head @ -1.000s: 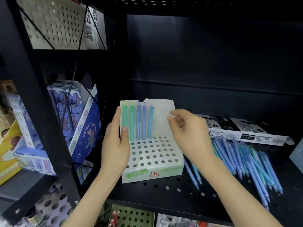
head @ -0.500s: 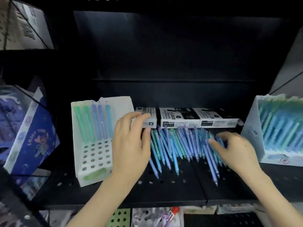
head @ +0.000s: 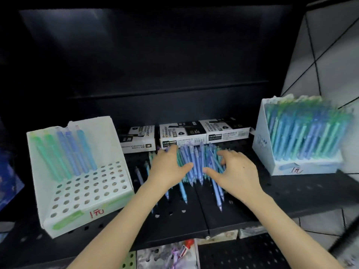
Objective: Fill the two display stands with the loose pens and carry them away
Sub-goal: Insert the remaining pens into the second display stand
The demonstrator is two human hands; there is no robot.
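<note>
A pile of loose blue and green pens (head: pixel 195 162) lies in the middle of the black perforated shelf (head: pixel 194 220). My left hand (head: pixel 167 169) presses flat against the pile's left side, fingers fairly straight and thumb pointing right under the pens. From the right, my right hand (head: pixel 238 174) claws into the pile with curled fingers and its thumb beneath. The left white display stand (head: pixel 77 216) holds several pens in its back row; most of its holes are bare. The right white display stand (head: pixel 262 146) is packed with pens.
Three black-and-white permanent marker boxes (head: pixel 182 133) lie against the back wall just behind the pile. A blue printed box (head: pixel 9 181) shows at the far left edge. Below the shelf's front lip another level holds small packaged items (head: pixel 174 253).
My left hand left the left stand and swung right to the pen pile. The right hand went to the pile too, and both now squeeze the pens inward into a tighter bunch. The view panned right.
</note>
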